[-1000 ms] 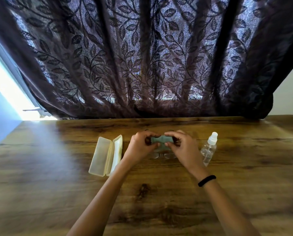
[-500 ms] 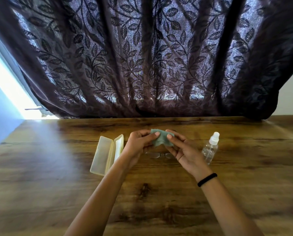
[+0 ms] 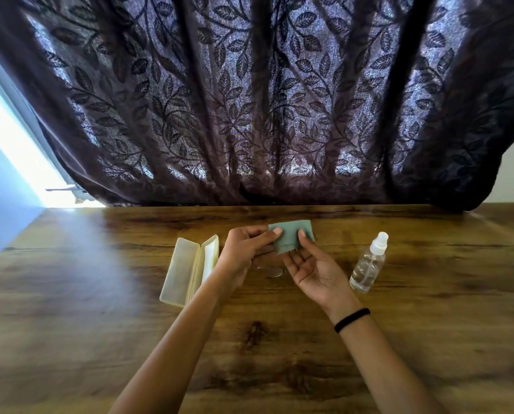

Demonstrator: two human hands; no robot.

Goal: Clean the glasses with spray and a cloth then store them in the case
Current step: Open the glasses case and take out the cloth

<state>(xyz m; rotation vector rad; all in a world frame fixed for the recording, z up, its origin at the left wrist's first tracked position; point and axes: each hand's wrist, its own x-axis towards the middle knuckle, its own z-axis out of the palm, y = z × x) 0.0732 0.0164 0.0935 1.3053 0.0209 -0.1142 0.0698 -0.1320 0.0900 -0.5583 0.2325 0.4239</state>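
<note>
A small green cloth [image 3: 290,236] is held spread out above the table between both hands. My left hand [image 3: 245,253] pinches its left edge with the thumb on top. My right hand [image 3: 312,268], palm up, pinches its lower right part. The glasses [image 3: 272,271] lie on the table under the hands, mostly hidden; only one lens shows. A pale yellow glasses case [image 3: 190,268] lies open to the left of my left hand. A clear spray bottle [image 3: 369,264] with a white cap stands to the right of my right hand.
The wooden table [image 3: 100,294] runs back to a dark leaf-patterned curtain [image 3: 249,100] hanging along its far edge. A bright window gap and a blue wall [image 3: 5,189] lie at the far left. A black band sits on my right wrist.
The cloth was bunched between both hands; it is now lifted and spread flat. My right hand has turned palm up and opened out under it.
</note>
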